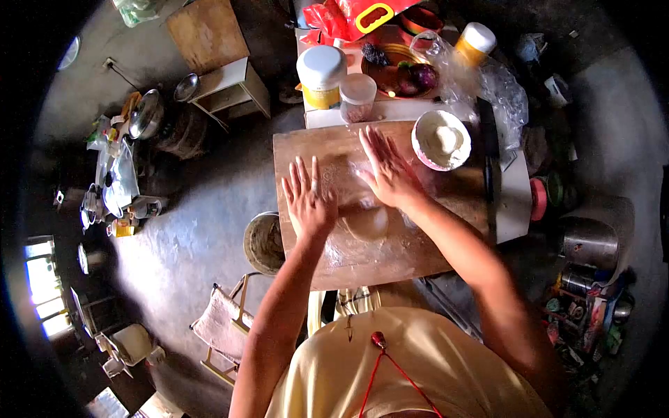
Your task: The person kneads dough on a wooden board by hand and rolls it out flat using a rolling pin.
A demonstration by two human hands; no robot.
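My left hand [310, 202] is over the left part of a wooden board [418, 244], its fingers stretched out and holding nothing. Higher on the board and further right, my right hand [391, 171] also has its fingers extended, with nothing in it. A pale round piece that looks like dough [368, 224] lies between and just below the hands. White flour dusts the wood around it. Near my right hand stands a white bowl [442, 141] of flour with a lump in it. Whether my palms touch the board I cannot tell.
A long dark-bladed knife [488, 150] lies along the board's right edge. Behind the board are a white-lidded tub [321, 76], a small translucent container [358, 97], a round tray [401, 59] with dark vegetables and a clear plastic bag [498, 97]. A bucket [263, 244] stands left below.
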